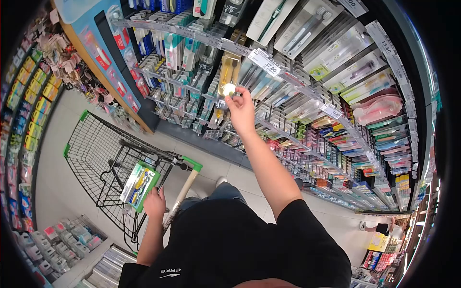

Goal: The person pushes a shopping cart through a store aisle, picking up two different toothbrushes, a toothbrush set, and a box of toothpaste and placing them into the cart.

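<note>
My left hand (154, 203) grips the edge of a green and white boxed package (138, 186) with a yellow and blue picture on its front. It holds the box above the shopping cart (98, 158), beside the cart's handle (186, 189). Stretched out to the shelf, my right hand (241, 110) has thumb and fingers closed on the lower end of a gold toothbrush pack (229, 72). That pack is among rows of other hanging toothbrush packs, just left of a price tag (265, 62) reading 37.00.
Curved shelf rails with price tags and packed toothbrushes (180, 50) stretch across the top and right. A pink pack (379, 109) sits at the right. More shelves (29, 110) line the far left, with boxed goods (60, 245) at lower left. Another person (377, 227) is at lower right.
</note>
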The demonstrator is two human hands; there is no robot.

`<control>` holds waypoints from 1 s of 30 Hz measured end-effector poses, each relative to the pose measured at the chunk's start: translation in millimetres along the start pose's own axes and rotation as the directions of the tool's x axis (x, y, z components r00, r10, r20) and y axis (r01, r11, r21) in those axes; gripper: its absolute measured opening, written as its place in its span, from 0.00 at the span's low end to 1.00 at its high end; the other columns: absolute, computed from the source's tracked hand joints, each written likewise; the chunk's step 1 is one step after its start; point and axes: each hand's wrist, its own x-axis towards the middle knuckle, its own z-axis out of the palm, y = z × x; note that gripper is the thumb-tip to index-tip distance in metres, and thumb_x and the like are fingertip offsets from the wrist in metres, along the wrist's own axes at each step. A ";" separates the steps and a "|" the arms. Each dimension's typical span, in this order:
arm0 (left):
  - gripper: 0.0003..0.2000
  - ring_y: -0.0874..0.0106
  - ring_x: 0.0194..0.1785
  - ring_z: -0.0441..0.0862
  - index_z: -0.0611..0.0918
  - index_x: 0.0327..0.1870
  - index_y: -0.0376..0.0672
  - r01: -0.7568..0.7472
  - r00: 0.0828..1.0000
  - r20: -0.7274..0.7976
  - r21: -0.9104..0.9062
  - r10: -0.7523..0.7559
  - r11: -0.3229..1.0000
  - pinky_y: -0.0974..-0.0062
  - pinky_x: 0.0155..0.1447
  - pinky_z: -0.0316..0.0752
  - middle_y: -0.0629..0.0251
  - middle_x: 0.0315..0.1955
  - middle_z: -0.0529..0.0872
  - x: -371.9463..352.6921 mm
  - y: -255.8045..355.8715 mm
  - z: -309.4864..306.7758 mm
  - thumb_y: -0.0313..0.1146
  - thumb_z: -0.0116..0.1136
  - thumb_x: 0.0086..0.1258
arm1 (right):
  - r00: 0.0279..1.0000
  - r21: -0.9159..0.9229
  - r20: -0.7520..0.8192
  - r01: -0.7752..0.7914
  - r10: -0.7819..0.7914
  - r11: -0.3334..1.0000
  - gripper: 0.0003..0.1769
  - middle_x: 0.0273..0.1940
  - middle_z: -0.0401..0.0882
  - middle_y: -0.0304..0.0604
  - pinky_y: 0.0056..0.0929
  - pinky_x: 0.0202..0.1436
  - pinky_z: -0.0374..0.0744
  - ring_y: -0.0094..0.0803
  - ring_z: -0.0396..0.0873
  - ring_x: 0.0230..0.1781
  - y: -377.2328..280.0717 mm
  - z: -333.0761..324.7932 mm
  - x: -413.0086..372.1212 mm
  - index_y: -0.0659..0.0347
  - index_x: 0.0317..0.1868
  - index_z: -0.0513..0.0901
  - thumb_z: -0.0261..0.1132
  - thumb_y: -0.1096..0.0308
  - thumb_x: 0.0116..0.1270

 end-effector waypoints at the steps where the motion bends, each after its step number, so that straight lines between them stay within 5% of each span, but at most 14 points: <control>1: 0.21 0.50 0.40 0.89 0.85 0.47 0.42 -0.001 1.000 -0.001 -0.009 0.001 1.000 0.52 0.44 0.82 0.52 0.37 0.90 -0.2 0.6 -0.1 0.53 0.50 0.84 | 1.000 0.006 -0.005 0.000 0.001 1.000 0.20 0.39 0.86 0.38 0.20 0.47 0.76 0.19 0.81 0.41 1.4 0.0 -4.5 0.62 0.64 0.72 0.68 0.74 0.77; 3: 0.22 0.50 0.39 0.88 0.84 0.44 0.42 -0.011 1.000 -0.020 -0.014 0.011 1.000 0.52 0.43 0.82 0.52 0.36 0.89 0.3 -0.4 2.7 0.53 0.50 0.84 | 0.997 0.047 -0.013 0.074 -0.074 0.996 0.20 0.38 0.86 0.39 0.22 0.40 0.78 0.20 0.81 0.36 1.8 0.3 -12.7 0.61 0.64 0.73 0.69 0.75 0.76; 7: 0.21 0.50 0.38 0.89 0.81 0.39 0.42 -0.009 1.000 -0.026 0.037 0.010 0.999 0.51 0.42 0.81 0.54 0.35 0.90 2.4 -2.9 11.7 0.53 0.51 0.83 | 0.999 0.170 -0.010 0.047 -0.046 0.984 0.21 0.38 0.86 0.38 0.22 0.41 0.78 0.19 0.81 0.36 -4.8 -5.6 -8.4 0.62 0.64 0.73 0.70 0.74 0.76; 21: 0.19 0.48 0.43 0.89 0.85 0.57 0.48 0.073 0.997 0.015 -0.001 -0.073 0.997 0.50 0.48 0.83 0.52 0.40 0.92 2.8 12.8 4.0 0.52 0.53 0.82 | 0.970 0.089 0.221 0.084 -0.102 0.992 0.22 0.35 0.86 0.39 0.21 0.38 0.79 0.17 0.80 0.33 -9.1 -21.9 30.9 0.64 0.60 0.73 0.74 0.73 0.73; 30: 0.23 0.48 0.49 0.88 0.87 0.55 0.49 0.162 0.983 0.110 -0.121 -0.149 0.979 0.51 0.55 0.81 0.50 0.40 0.91 4.5 21.6 -5.7 0.58 0.53 0.80 | 0.938 0.161 0.312 0.104 -0.151 0.981 0.20 0.35 0.91 0.43 0.23 0.38 0.85 0.21 0.88 0.32 -10.6 -36.3 30.3 0.65 0.56 0.75 0.75 0.74 0.70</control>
